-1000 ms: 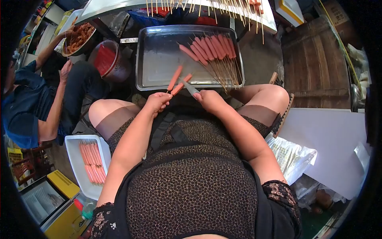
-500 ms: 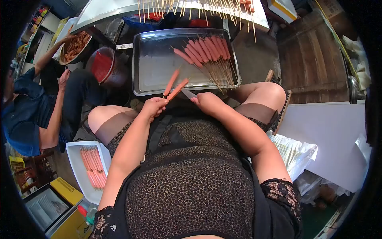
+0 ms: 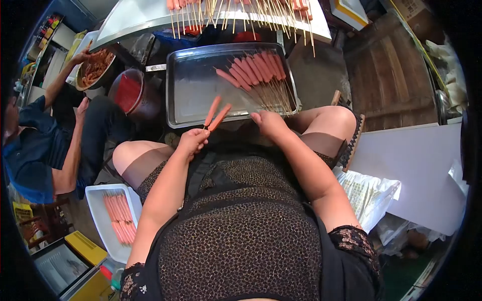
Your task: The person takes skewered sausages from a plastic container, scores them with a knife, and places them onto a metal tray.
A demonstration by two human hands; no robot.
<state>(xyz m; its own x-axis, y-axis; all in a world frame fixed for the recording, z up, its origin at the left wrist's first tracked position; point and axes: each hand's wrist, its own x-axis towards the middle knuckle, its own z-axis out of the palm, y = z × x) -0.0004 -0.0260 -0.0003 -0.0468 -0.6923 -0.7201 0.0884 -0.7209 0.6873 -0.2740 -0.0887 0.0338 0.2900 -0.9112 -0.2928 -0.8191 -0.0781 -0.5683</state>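
My left hand (image 3: 192, 142) is closed around the lower ends of two skewered sausages (image 3: 220, 117), which fan out upward over the near edge of a metal tray (image 3: 193, 93). To its right, my right hand (image 3: 271, 124) is closed on a knife (image 3: 246, 103); the blade is smeared by motion and points up and left, apart from the sausages. In the tray's right half lies a row of skewered sausages (image 3: 258, 69), their sticks toward me.
A white table (image 3: 145, 20) holding more skewered sausages stands beyond the tray. On the left, a white tub (image 3: 95, 213) contains several sausages. A co-worker (image 3: 60, 140) sits by a red bucket (image 3: 143, 103) and a bowl of reddish food (image 3: 95, 70).
The knife has moved away from the sausages in my left hand, up and to the right. The left hand still holds both. The whole view has shifted slightly.
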